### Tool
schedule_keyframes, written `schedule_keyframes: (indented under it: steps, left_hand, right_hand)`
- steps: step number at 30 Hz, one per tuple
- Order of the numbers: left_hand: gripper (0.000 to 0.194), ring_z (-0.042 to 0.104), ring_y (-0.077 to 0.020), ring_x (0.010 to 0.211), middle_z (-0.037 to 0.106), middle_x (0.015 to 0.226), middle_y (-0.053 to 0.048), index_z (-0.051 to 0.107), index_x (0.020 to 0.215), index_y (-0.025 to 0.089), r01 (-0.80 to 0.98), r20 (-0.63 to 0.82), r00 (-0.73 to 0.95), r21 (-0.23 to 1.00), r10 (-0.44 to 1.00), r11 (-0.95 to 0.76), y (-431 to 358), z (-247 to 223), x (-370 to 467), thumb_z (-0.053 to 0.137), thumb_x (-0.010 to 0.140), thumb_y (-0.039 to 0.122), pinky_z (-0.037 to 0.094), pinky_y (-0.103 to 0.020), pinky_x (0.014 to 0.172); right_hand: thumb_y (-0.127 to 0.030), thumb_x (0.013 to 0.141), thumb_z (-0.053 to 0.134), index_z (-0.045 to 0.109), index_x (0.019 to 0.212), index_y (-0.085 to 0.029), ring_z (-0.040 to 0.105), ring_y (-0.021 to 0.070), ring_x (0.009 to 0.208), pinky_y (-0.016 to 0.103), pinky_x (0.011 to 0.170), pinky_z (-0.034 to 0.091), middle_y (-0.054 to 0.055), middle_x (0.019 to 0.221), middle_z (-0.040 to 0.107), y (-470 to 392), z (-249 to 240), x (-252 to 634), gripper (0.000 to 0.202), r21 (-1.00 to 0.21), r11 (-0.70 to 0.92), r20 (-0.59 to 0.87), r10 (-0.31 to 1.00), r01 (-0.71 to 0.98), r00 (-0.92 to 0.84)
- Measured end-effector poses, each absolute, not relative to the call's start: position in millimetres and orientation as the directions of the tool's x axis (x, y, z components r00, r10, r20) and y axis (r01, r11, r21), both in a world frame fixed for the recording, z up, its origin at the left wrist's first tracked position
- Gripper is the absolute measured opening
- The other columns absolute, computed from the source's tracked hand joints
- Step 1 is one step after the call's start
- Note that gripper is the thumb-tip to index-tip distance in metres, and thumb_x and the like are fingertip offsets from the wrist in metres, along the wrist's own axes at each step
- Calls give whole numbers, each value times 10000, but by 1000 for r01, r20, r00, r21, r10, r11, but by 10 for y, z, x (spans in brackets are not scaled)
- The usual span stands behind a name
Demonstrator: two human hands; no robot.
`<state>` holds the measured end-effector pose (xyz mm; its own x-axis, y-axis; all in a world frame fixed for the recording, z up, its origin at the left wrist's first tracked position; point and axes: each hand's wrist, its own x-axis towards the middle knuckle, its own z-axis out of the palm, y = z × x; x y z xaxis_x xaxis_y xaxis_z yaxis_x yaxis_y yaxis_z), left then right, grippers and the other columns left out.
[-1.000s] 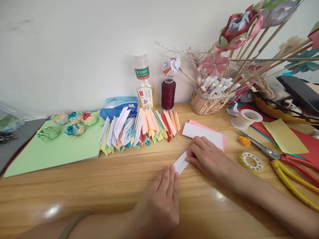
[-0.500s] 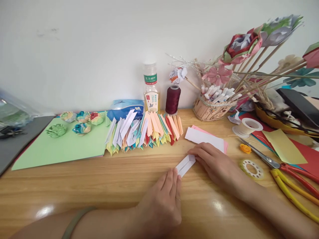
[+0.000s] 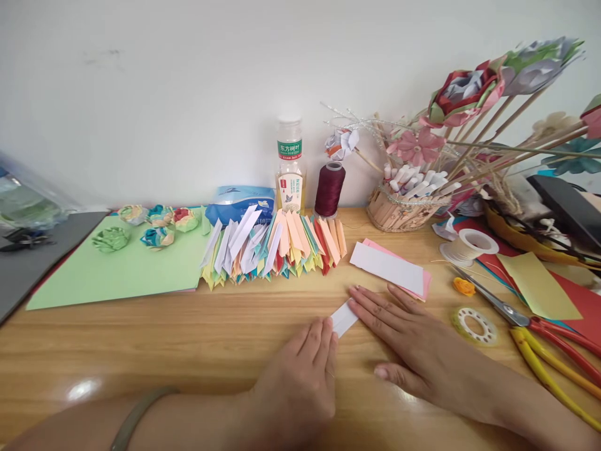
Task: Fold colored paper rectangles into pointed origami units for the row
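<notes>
A small folded white paper strip (image 3: 344,319) lies slantwise on the wooden table between my hands. Its near end is under the fingertips of my left hand (image 3: 297,369), whose fingers are pressed together and pin it down. Across the far end, my right hand (image 3: 413,341) lies flat with fingers stretched out and thumb spread, hiding that end. Just beyond my right fingertips rest a white paper strip (image 3: 387,266) and a pink paper (image 3: 426,288) partly beneath it.
Folded paper pieces (image 3: 277,247) stand in a row at the back, before a bottle (image 3: 290,169) and thread spool (image 3: 329,191). Paper flowers (image 3: 157,238) sit on green sheets (image 3: 122,282) at left. At right are scissors (image 3: 511,310), a tape roll (image 3: 475,326) and a basket (image 3: 399,210).
My right hand has flattened and spread its fingers over the strip's far end, with the thumb now out. The folded-up end has been pressed down. My left hand stays on the near end.
</notes>
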<state>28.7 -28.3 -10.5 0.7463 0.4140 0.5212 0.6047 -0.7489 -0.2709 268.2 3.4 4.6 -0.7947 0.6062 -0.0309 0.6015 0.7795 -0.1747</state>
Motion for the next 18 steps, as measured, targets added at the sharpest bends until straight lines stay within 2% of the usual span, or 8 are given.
schedule_keyframes:
  steps: [2, 4, 6, 8, 10, 13, 15, 18]
  left_hand:
    - [335, 639, -249, 947, 690, 987, -168, 647, 938, 17, 602, 552, 726, -219, 411, -768, -240, -91, 279, 319, 872, 29, 448, -359, 851]
    - [303, 618, -253, 947, 688, 950, -163, 649, 887, 32, 582, 574, 709, -148, 410, -799, -185, -60, 273, 347, 879, 40, 463, -376, 840]
    - [266, 598, -248, 908, 673, 891, -154, 646, 833, 41, 552, 561, 712, -76, 422, -830, -130, -17, 270, 383, 871, 39, 488, -379, 786]
    - [230, 577, -238, 842, 642, 805, -136, 640, 782, 51, 523, 517, 730, -1, 447, -852, -80, 23, 272, 420, 850, 44, 504, -363, 703]
    - [210, 557, -234, 797, 604, 726, -108, 635, 742, 70, 507, 470, 745, 63, 474, -859, -35, 47, 278, 448, 837, 72, 506, -351, 650]
    - [209, 539, -217, 762, 568, 664, -71, 625, 708, 98, 506, 438, 751, 96, 493, -857, 24, 45, 293, 471, 848, 115, 507, -343, 654]
    - [210, 531, -207, 745, 564, 658, -62, 618, 704, 107, 524, 440, 741, 95, 508, -846, 50, 33, 304, 480, 859, 139, 503, -340, 658]
    - [220, 526, -209, 756, 567, 667, -63, 613, 710, 111, 561, 460, 696, 131, 552, -817, 69, 25, 318, 478, 874, 170, 491, -334, 660]
  right_hand:
    - [-472, 906, 435, 111, 1465, -174, 207, 264, 1367, 551, 1083, 190, 118, 1482, 258, 70, 52, 2695, 712, -175, 782, 1, 608, 599, -794]
    - [-405, 917, 445, 276, 1430, -208, 237, 277, 1358, 568, 1057, 238, 99, 1456, 339, 110, 68, 2678, 575, -163, 780, 65, 619, 604, -782]
    - [-320, 928, 442, 464, 1326, -223, 321, 286, 1319, 559, 1011, 319, 100, 1402, 435, 142, 92, 2643, 410, -155, 768, 152, 641, 622, -753]
    - [-259, 937, 428, 563, 1217, -204, 447, 265, 1215, 494, 934, 417, 118, 1288, 541, 156, 117, 2603, 316, -168, 758, 213, 652, 630, -727]
    - [-225, 952, 390, 577, 1176, -186, 534, 230, 1072, 421, 842, 473, 114, 1135, 615, 156, 137, 2572, 294, -179, 771, 240, 637, 611, -733]
    - [-173, 970, 306, 566, 1164, -166, 570, 209, 918, 389, 762, 476, 100, 995, 643, 153, 143, 2548, 324, -130, 834, 278, 550, 536, -788]
    - [-154, 972, 274, 576, 1117, -137, 569, 215, 868, 388, 732, 466, 103, 946, 648, 159, 136, 2542, 335, -82, 867, 291, 492, 491, -821]
    - [-162, 976, 248, 590, 1012, -127, 552, 213, 841, 378, 724, 452, 101, 914, 635, 179, 122, 2530, 346, -90, 859, 261, 509, 505, -820]
